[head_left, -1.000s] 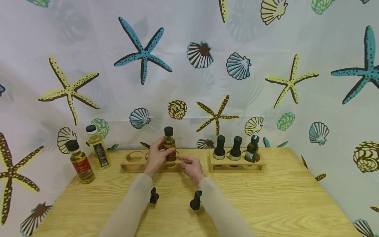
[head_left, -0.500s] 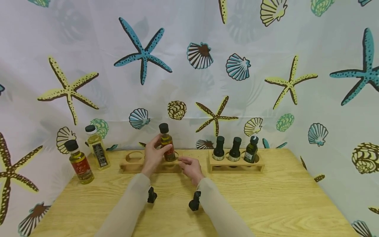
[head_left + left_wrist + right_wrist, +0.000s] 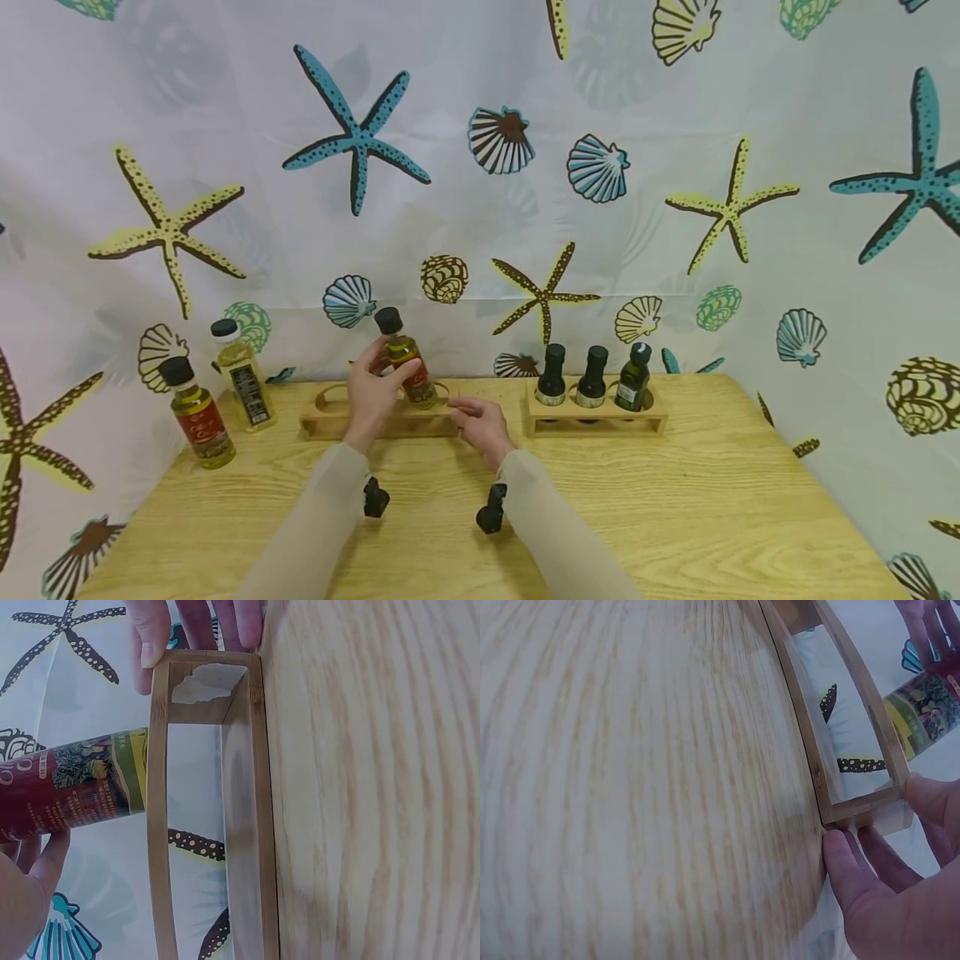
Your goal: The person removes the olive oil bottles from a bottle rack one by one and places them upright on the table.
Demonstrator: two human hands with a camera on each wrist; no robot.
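Observation:
My left hand (image 3: 372, 397) grips an oil bottle (image 3: 417, 382) with a black cap and red label. It leans to the left, its base at the right end of a low wooden bottle rack (image 3: 341, 427). In the left wrist view, the base of the bottle (image 3: 90, 780) is at the rack's top board, and none of it shows in the opening below. My right hand (image 3: 483, 428) holds the right end of this rack. The right wrist view has its thumb and fingers (image 3: 840, 862) against the rack's end (image 3: 866, 804).
A second wooden rack (image 3: 596, 423) on the right holds three dark bottles (image 3: 592, 382). At the left of the wooden table (image 3: 660, 508) stand a red-labelled oil bottle (image 3: 202, 425) and a black-labelled one (image 3: 249, 387). A patterned cloth (image 3: 480, 217) hangs behind.
The held bottle has gone from nearly upright to leaning left, its cap shifting left and slightly up. My left hand has moved left with it. My right hand has stayed at the rack's end.

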